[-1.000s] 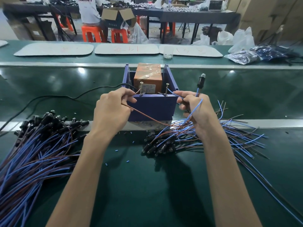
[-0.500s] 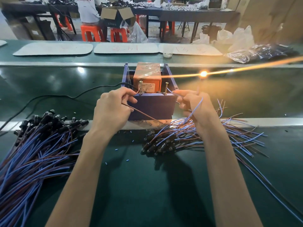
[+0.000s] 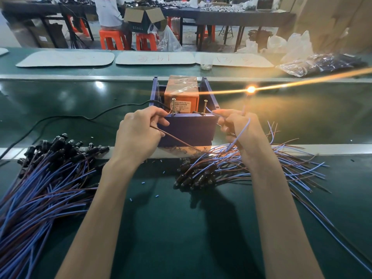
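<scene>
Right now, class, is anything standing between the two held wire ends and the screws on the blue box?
Nothing visible. The left hand holds the brown wire at the left screw, the right hand the blue wire at the right screw; the lamp glows.

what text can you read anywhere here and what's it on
"TRENDY", cropped by the frame's top edge: on the back of the seated person's white shirt.
Printed label on the orange box: too small to read.
Red handwriting on the white mats: too faint to read.
</scene>
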A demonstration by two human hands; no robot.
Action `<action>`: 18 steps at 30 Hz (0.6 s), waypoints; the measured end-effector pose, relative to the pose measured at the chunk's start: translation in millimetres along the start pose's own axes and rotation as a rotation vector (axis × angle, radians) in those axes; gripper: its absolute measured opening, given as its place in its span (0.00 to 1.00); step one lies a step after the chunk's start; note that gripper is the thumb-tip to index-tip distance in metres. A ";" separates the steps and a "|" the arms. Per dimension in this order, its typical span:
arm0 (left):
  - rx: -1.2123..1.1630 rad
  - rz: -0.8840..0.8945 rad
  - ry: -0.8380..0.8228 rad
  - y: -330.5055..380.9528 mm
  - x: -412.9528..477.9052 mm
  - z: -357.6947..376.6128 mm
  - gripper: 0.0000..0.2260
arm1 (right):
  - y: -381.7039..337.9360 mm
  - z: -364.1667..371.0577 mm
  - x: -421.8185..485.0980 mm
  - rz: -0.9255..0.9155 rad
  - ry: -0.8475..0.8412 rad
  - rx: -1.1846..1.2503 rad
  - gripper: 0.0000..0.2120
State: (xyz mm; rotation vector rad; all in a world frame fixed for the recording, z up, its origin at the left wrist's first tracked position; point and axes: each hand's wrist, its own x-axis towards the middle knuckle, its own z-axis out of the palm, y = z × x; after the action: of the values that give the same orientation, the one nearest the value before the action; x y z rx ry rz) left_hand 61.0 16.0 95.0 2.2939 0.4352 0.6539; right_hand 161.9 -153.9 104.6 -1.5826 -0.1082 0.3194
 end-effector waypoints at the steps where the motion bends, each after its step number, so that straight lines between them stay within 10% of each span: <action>1: 0.000 0.002 -0.001 -0.1 0.3 -0.2 0.13 | 0.5 -0.1 0.2 -0.009 0.001 -0.001 0.16; 12: 0.012 -0.111 -0.134 4.3 -0.4 -5.5 0.13 | 1.2 -4.0 -0.2 -0.034 -0.017 0.006 0.15; 18: 0.190 -0.153 -0.431 2.3 -0.4 -15.6 0.10 | 6.2 -17.2 -3.2 -0.177 -0.004 -0.468 0.12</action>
State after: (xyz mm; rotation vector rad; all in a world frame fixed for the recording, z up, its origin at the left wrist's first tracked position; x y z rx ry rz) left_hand 52.1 22.7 106.3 2.4627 0.4720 0.0358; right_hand 162.7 -171.6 98.9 -2.0190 -0.3447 0.1636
